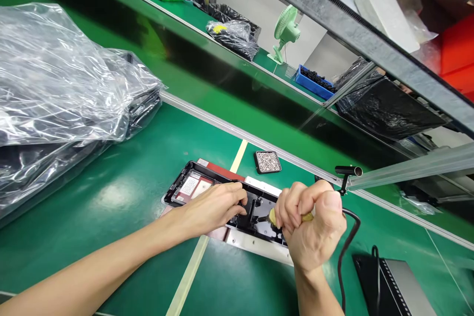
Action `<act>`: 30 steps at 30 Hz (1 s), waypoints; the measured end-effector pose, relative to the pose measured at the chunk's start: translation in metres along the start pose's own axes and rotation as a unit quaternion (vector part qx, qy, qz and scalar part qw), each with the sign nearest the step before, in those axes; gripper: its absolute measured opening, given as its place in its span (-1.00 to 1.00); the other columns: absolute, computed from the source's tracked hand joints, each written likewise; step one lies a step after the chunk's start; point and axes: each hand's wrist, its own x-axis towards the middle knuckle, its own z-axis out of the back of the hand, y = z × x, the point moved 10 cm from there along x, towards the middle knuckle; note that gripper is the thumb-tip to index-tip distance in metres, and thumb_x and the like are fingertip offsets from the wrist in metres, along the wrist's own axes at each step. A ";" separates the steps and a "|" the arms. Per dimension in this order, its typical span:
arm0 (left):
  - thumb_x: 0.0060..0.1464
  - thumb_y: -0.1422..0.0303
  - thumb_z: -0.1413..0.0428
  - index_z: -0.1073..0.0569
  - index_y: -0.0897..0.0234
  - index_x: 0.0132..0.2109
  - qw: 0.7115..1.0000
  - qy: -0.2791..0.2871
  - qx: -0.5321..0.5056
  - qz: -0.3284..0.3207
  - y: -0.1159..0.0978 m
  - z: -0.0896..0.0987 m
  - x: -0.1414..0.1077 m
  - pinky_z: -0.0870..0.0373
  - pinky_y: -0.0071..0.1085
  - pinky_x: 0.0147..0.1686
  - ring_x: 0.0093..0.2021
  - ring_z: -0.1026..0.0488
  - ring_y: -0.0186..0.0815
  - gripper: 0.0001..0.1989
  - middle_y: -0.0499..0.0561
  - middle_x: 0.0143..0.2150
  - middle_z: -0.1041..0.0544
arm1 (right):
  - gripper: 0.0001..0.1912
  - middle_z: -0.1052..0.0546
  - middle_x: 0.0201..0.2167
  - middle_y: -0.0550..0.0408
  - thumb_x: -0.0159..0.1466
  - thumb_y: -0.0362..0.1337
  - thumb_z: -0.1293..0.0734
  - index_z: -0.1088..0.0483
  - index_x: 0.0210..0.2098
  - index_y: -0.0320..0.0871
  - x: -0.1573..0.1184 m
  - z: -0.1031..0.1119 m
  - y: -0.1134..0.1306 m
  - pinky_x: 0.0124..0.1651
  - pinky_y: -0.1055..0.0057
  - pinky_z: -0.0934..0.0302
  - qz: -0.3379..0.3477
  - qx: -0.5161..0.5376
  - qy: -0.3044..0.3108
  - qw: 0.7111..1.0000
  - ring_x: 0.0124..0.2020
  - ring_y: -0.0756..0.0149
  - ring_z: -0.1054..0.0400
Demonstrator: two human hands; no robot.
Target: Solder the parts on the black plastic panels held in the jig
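A long black plastic housing lies at a slant on the bench, over a pale metal plate and a reddish-brown base. My right hand is wrapped in a fist round the yellow handle of a screwdriver. Its shaft points left and down into the housing. Over the housing's middle, my left hand has its fingers curled in beside the screwdriver's tip. Whatever sits between those fingertips is hidden. Just beyond the housing stands a small black tray filled with tiny metallic pieces that look like screws.
Plastic-wrapped black parts are heaped at the left. A black tube on a bracket and a dark cable are right of my right hand. A black-and-grey device lies lower right. Overhead runs a metal shelf beam.
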 end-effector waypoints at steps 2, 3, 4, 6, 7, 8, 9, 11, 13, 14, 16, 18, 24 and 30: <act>0.32 0.38 -0.08 -0.43 0.23 -0.20 1.000 0.003 -0.009 0.000 0.001 -0.001 0.001 -0.20 -0.41 -0.29 -0.26 -0.42 -0.31 -0.92 -0.05 -0.17 -0.47 | -0.57 -0.10 -0.71 0.29 0.44 -0.10 -0.20 -0.16 -0.53 -0.13 0.000 0.001 -0.001 -0.68 0.59 -0.06 -0.004 -0.001 -0.004 1.000 -0.71 0.51 0.02; 0.32 0.38 -0.08 -0.42 0.23 -0.21 1.000 0.003 -0.013 0.001 0.001 -0.001 0.002 -0.20 -0.41 -0.29 -0.26 -0.43 -0.31 -0.91 -0.05 -0.18 -0.47 | -0.56 -0.09 -0.71 0.29 0.44 -0.10 -0.20 -0.16 -0.53 -0.12 0.000 0.001 -0.001 -0.69 0.59 -0.06 -0.004 -0.001 -0.006 1.000 -0.71 0.51 0.03; 0.32 0.38 -0.08 -0.41 0.23 -0.22 1.000 0.005 -0.018 0.002 0.002 -0.002 0.003 -0.20 -0.41 -0.29 -0.26 -0.43 -0.31 -0.90 -0.05 -0.19 -0.47 | -0.56 -0.09 -0.71 0.29 0.44 -0.10 -0.20 -0.16 -0.54 -0.13 0.000 0.001 -0.001 -0.69 0.59 -0.05 -0.004 -0.002 -0.007 1.000 -0.71 0.51 0.03; 0.32 0.38 -0.07 -0.40 0.22 -0.24 1.000 0.003 -0.026 0.004 0.002 -0.002 0.003 -0.19 -0.40 -0.29 -0.26 -0.43 -0.31 -0.89 -0.06 -0.20 -0.47 | -0.56 -0.09 -0.72 0.29 0.44 -0.10 -0.20 -0.16 -0.54 -0.13 0.000 0.000 -0.001 -0.69 0.59 -0.04 -0.001 -0.002 -0.008 1.000 -0.72 0.52 0.04; 0.32 0.38 -0.07 -0.39 0.22 -0.24 1.000 0.000 -0.029 0.004 0.002 -0.002 0.003 -0.19 -0.40 -0.29 -0.26 -0.43 -0.31 -0.89 -0.06 -0.21 -0.47 | -0.56 -0.09 -0.72 0.29 0.44 -0.11 -0.20 -0.16 -0.54 -0.13 0.000 0.000 0.000 -0.69 0.59 -0.04 0.002 -0.002 -0.007 1.000 -0.72 0.52 0.04; 0.32 0.39 -0.06 -0.39 0.22 -0.25 0.999 -0.003 -0.033 0.002 0.002 -0.002 0.003 -0.18 -0.40 -0.30 -0.26 -0.43 -0.31 -0.88 -0.07 -0.22 -0.48 | -0.56 -0.09 -0.72 0.29 0.44 -0.11 -0.19 -0.16 -0.54 -0.13 0.000 0.000 0.001 -0.69 0.59 -0.04 0.005 -0.002 -0.007 1.000 -0.72 0.52 0.05; 0.33 0.39 -0.05 -0.38 0.22 -0.26 0.999 -0.007 -0.036 0.000 0.002 -0.001 0.003 -0.18 -0.40 -0.30 -0.27 -0.43 -0.31 -0.87 -0.07 -0.23 -0.48 | -0.57 -0.09 -0.73 0.29 0.44 -0.12 -0.19 -0.16 -0.54 -0.13 -0.001 -0.001 0.001 -0.69 0.59 -0.03 0.007 -0.002 -0.006 1.000 -0.73 0.51 0.05; 0.33 0.40 -0.04 -0.37 0.22 -0.28 0.999 -0.016 -0.041 -0.002 0.002 -0.001 0.002 -0.17 -0.39 -0.32 -0.29 -0.43 -0.31 -0.85 -0.07 -0.25 -0.47 | -0.57 -0.09 -0.73 0.29 0.44 -0.12 -0.19 -0.17 -0.54 -0.13 -0.001 -0.001 0.001 -0.69 0.58 -0.03 0.006 -0.001 -0.006 1.000 -0.73 0.51 0.05; 0.33 0.40 -0.03 -0.38 0.23 -0.29 0.999 -0.023 -0.047 -0.006 0.002 -0.001 0.002 -0.16 -0.38 -0.33 -0.31 -0.42 -0.31 -0.83 -0.07 -0.28 -0.47 | -0.57 -0.10 -0.73 0.28 0.43 -0.12 -0.20 -0.18 -0.54 -0.13 -0.001 -0.001 0.001 -0.69 0.58 -0.03 0.001 0.000 -0.005 1.000 -0.72 0.51 0.04; 0.33 0.40 -0.03 -0.38 0.23 -0.30 0.998 -0.025 -0.049 -0.008 0.002 0.000 0.002 -0.15 -0.38 -0.35 -0.32 -0.42 -0.32 -0.83 -0.06 -0.29 -0.47 | -0.58 -0.10 -0.73 0.28 0.43 -0.12 -0.20 -0.18 -0.54 -0.13 0.000 -0.001 0.001 -0.69 0.58 -0.03 0.000 0.001 -0.003 1.000 -0.73 0.50 0.04; 0.33 0.40 -0.03 -0.38 0.24 -0.30 0.998 -0.029 -0.051 -0.012 0.002 0.000 0.002 -0.14 -0.38 -0.36 -0.34 -0.41 -0.32 -0.83 -0.06 -0.30 -0.47 | -0.58 -0.11 -0.73 0.28 0.42 -0.12 -0.21 -0.18 -0.54 -0.13 0.000 -0.001 0.000 -0.70 0.57 -0.02 -0.002 0.003 -0.002 1.000 -0.73 0.50 0.04; 0.33 0.40 -0.03 -0.36 0.24 -0.31 0.998 -0.031 -0.052 -0.014 0.002 -0.001 0.002 -0.13 -0.39 -0.37 -0.35 -0.40 -0.33 -0.82 -0.07 -0.31 -0.46 | -0.57 -0.11 -0.73 0.28 0.42 -0.11 -0.22 -0.17 -0.55 -0.13 0.001 0.000 -0.001 -0.70 0.57 -0.02 -0.004 0.004 -0.002 1.000 -0.73 0.50 0.05; 0.33 0.41 -0.04 -0.33 0.24 -0.32 0.998 -0.035 -0.049 -0.034 0.000 -0.003 0.003 -0.12 -0.40 -0.39 -0.37 -0.36 -0.34 -0.81 -0.07 -0.32 -0.45 | -0.55 -0.10 -0.75 0.29 0.42 -0.10 -0.21 -0.17 -0.56 -0.13 0.002 -0.003 -0.001 -0.70 0.56 -0.03 -0.010 0.003 0.003 1.000 -0.74 0.51 0.06; 0.33 0.41 -0.04 -0.35 0.25 -0.32 0.997 -0.041 -0.044 -0.044 0.000 -0.003 0.003 -0.12 -0.37 -0.40 -0.37 -0.39 -0.33 -0.81 -0.05 -0.32 -0.44 | -0.53 -0.09 -0.76 0.30 0.42 -0.07 -0.20 -0.17 -0.57 -0.13 0.003 -0.005 0.002 -0.71 0.59 -0.02 0.001 -0.007 0.008 1.000 -0.76 0.52 0.08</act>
